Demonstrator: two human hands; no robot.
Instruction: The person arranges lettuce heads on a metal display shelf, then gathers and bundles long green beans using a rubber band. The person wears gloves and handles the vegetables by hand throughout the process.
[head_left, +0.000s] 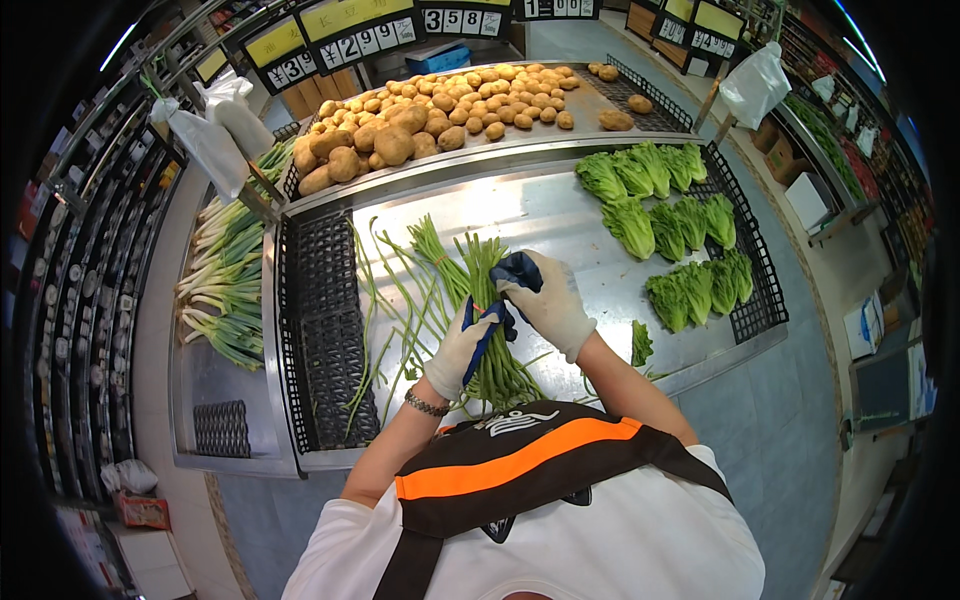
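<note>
A bundle of long green beans (499, 371) stands at a tilt over the metal display, a red band around its middle. My left hand (469, 345), in a white glove with a blue palm, grips the bundle at the band. On the right, my gloved right hand (541, 296) is at the bundle's upper side with curled fingers; whether it holds a bean or the band is hidden. Behind the bundle lies another banded bunch of long beans (442, 262). Loose long beans (405, 300) are spread to the left on the metal.
Heads of green lettuce (630, 229) lie in rows at the right. Potatoes (420, 120) are heaped on the raised shelf behind. Black plastic grating (322, 337) covers the display's left side, with leeks (232, 277) beyond it. A loose lettuce leaf (641, 343) lies near my right forearm.
</note>
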